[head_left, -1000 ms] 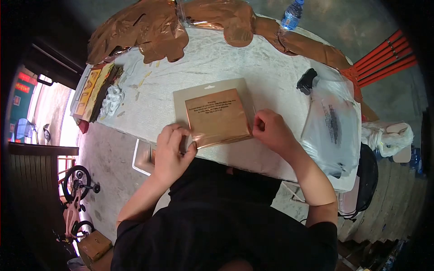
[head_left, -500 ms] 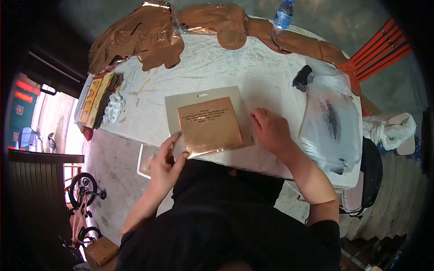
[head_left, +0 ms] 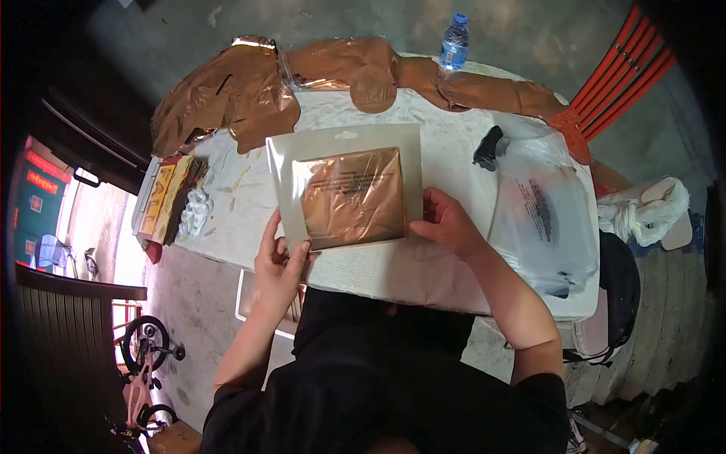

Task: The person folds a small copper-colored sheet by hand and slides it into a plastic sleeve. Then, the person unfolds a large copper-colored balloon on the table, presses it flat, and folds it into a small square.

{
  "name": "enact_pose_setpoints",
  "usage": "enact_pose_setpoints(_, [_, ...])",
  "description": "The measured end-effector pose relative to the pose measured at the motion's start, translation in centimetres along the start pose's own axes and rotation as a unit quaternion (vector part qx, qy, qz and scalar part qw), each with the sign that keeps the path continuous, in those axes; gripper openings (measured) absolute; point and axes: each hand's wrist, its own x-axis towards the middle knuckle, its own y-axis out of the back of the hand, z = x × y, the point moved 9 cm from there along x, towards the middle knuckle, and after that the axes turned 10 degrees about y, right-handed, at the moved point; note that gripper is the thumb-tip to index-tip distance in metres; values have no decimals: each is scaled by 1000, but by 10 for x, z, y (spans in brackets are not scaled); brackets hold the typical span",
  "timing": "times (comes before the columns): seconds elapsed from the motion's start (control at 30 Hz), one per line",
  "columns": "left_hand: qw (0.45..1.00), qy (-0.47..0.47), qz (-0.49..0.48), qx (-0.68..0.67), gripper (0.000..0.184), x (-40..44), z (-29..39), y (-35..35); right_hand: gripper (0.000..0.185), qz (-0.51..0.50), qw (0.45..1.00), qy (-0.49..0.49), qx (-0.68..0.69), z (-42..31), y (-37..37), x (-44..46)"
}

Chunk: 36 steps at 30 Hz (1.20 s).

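A flat, translucent, frosted plastic pouch (head_left: pixel 314 147) with a hang hole in its top edge is now tilting up toward the wearer, whereas half a second ago it was lying flatter on the white-covered table (head_left: pixel 457 159). It is enclosing a folded, copper-coloured foil square (head_left: pixel 355 204), seen through black printed text. Clock positions are being reckoned from the pouch, twelve pointing to the table's far edge. The left hand (head_left: pixel 280 272), at seven, is pinching the lower corner, thumb in front. The right hand (head_left: pixel 454 227), between three and four, is closing on the side edge, having been standing just off it before. The pouch is thus apparently being handled from both sides as one unit; whether its lower edge is still touching the table cannot be told.

Spread copper-coloured foil sheets (head_left: pixel 333 64) are lining the far edge from ten to two; a clear, blue-capped plastic bottle (head_left: pixel 454 49) is standing at one. Between two and three a small black object (head_left: pixel 488 149) is lying beside a pile of clear printed plastic bags (head_left: pixel 544 227), which is limiting room beyond the right hand. At nine, yellow flat packs (head_left: pixel 162 193) and a crumpled white bundle (head_left: pixel 197 213) are bounding the left side. Nothing is visibly blocking either grip.
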Motion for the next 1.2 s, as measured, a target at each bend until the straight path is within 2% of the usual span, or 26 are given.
enact_pose_setpoints(0.07, [999, 4, -1, -39, 64, 6, 3, -3, 28, 0, 1000, -14, -1, -7, 1, 0])
enact_pose_setpoints(0.13, [982, 41, -16, -185, 55, 13, -2, -1, 28, -2, 1000, -29, -3, -13, 0, -1])
enact_pose_setpoints(0.17, [982, 38, -13, -186, 55, 14, -3, 1, 29, 3, 999, -42, -10, -13, 0, -2])
enact_pose_setpoints(0.23, [903, 148, -108, -388, 47, 17, -24, -13, 30, 4, 998, -53, -16, -9, -1, -3])
enact_pose_setpoints(0.27, [904, 144, -105, -388, 47, 16, -29, -14, 30, -1, 1000, -31, 2, -6, -2, -3])
enact_pose_setpoints(0.33, [870, 118, -210, -431, 40, 5, -31, -43, 31, -12, 1000, -8, 22, -10, -10, -3])
enact_pose_setpoints(0.4, [877, 128, -211, -413, 34, -1, -27, -51, 23, -18, 999, 5, 30, -20, -21, -6])
enact_pose_setpoints(0.43, [868, 140, -171, -446, 32, -1, -11, -49, 23, -23, 999, 1, 31, -18, -23, -8])
enact_pose_setpoints(0.47, [856, 153, -128, -477, 30, -2, -5, -44, 21, -33, 999, 4, 16, -17, -24, -10])
enact_pose_setpoints(0.5, [809, 114, -205, -539, 27, 1, -21, -25, 19, -44, 999, 6, 1, -16, -25, -12])
enact_pose_setpoints(0.53, [833, 151, -189, -497, 24, 1, -30, -1, 19, -51, 999, 1, 3, -14, -23, -11])
enact_pose_setpoints(0.57, [794, 92, -238, -551, 23, -2, -12, 13, 16, -40, 998, -18, -34, -10, -16, -9])
enact_pose_setpoints(0.6, [799, 124, -138, -572, 23, 1, -46, 60, 13, -29, 996, -36, -71, -6, -13, -7])
enact_pose_setpoints(0.63, [803, 125, -62, -580, 23, -3, -43, 84, 6, 10, 997, -66, -50, -7, -12, -8])
enact_pose_setpoints(0.67, [863, 107, -56, -491, 22, -13, -26, 96, 6, 2, 996, -72, -46, -7, -15, -7])
enact_pose_setpoints(0.7, [850, 111, -43, -512, 24, -10, -102, 163, 5, 16, 994, -91, -52, -3, -11, -7])
enact_pose_setpoints(0.8, [839, 70, -70, -535, 23, -48, -158, 231, 4, 19, 994, -100, -44, 7, -7, -7])
enact_pose_setpoints(0.87, [870, 121, 86, -471, 24, -92, -235, 283, 4, 9, 993, -88, -72, 6, -7, -6])
enact_pose_setpoints(0.93, [849, 174, -29, -498, 28, -128, -335, 320, 4, 17, 992, -97, -74, 2, -7, -5])
enact_pose_setpoints(0.97, [849, 175, -28, -498, 28, -136, -333, 307, 3, 27, 991, -107, -75, 3, -5, -6])
enact_pose_setpoints(1.07, [870, 261, 23, -417, 71, -150, -323, 218, 4, 43, 989, -117, -76, 6, -2, -6])
enact_pose_setpoints(1.13, [863, 224, -6, -452, 91, -134, -338, 196, 4, 41, 990, -116, -72, 8, -1, -5])
enact_pose_setpoints(1.17, [902, 165, -34, -397, 96, -119, -329, 185, 4, 38, 990, -116, -66, 9, -1, -5])
enact_pose_setpoints(1.2, [896, 215, 19, -389, 96, -118, -399, 210, 4, 38, 990, -115, -68, 10, -1, -5])
